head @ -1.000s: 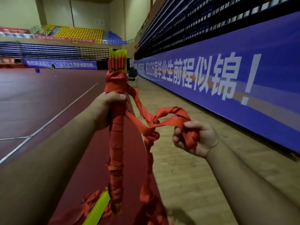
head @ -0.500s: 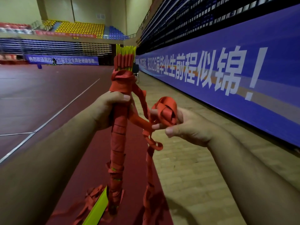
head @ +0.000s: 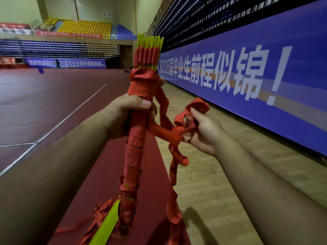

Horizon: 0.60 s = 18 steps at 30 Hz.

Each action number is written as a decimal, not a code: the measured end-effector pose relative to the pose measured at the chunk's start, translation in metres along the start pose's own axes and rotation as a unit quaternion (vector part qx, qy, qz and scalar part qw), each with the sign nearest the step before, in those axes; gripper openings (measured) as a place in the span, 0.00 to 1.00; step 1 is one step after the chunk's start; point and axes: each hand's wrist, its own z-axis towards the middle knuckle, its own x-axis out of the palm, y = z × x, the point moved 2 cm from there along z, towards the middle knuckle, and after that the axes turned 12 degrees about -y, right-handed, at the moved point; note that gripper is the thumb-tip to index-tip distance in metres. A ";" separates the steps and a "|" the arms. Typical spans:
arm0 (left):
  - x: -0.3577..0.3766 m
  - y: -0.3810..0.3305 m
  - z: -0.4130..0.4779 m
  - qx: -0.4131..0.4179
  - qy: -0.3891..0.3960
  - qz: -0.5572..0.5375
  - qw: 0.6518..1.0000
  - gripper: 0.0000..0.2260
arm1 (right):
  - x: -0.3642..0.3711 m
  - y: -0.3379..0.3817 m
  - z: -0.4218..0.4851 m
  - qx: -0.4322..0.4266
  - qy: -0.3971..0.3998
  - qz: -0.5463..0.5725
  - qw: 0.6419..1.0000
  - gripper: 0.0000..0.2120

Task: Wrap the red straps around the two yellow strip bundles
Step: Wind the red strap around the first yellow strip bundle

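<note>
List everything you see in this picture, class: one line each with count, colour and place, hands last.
bundle: one, yellow strips wrapped in red, held upright at centre
strap: one loose length, red, running off the bundle and hanging down on its right
strip: one, yellow, on the floor at the bottom
banners: two, blue with white writing, right wall and far wall
seats: many, yellow, blue and red, far stands
floor: one, dark red at left, wood at right
left hand: one, grips the bundle below its top wrap
right hand: one, pinches the folded strap
</note>
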 end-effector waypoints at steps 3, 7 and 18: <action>0.000 -0.004 0.003 0.000 0.000 -0.006 1.000 0.34 | 0.000 -0.023 -0.005 0.078 0.178 0.032 0.980 0.26; 0.002 -0.012 0.004 0.006 0.004 0.011 1.000 0.37 | -0.002 -0.049 -0.012 0.067 0.261 -0.022 0.963 0.44; -0.021 -0.017 0.002 0.046 -0.027 0.034 0.998 0.38 | -0.029 -0.062 0.001 -0.087 0.096 -0.168 0.977 0.13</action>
